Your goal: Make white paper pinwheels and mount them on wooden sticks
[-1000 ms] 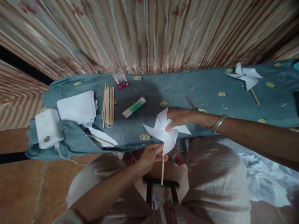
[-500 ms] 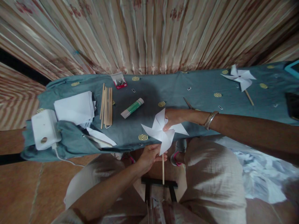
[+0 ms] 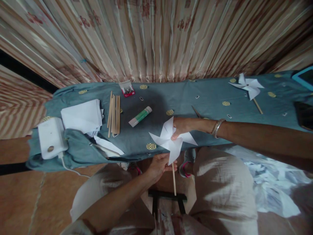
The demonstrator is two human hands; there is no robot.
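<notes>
A white paper pinwheel (image 3: 175,150) is held over the near edge of the cloth-covered table. My right hand (image 3: 180,128), with a bracelet at the wrist, grips it with the thumb pressed on its centre; the other fingers are hidden behind the paper. Below the blades, my left hand (image 3: 160,165) is closed around the wooden stick (image 3: 174,182), whose lower end points down past the table edge. A second finished pinwheel (image 3: 248,86) lies at the far right on its own stick.
On the table (image 3: 137,143) lie a glue stick (image 3: 140,116), several wooden sticks (image 3: 114,114), a red box of small metal pins (image 3: 127,89), a stack of white paper (image 3: 81,116), scissors (image 3: 197,112) and a white device (image 3: 51,138). A bag of paper scraps (image 3: 276,182) stands at lower right.
The stick's lower end has swung slightly to the right. Both hands keep their grip on the pinwheel; the whole view has shifted a little.
</notes>
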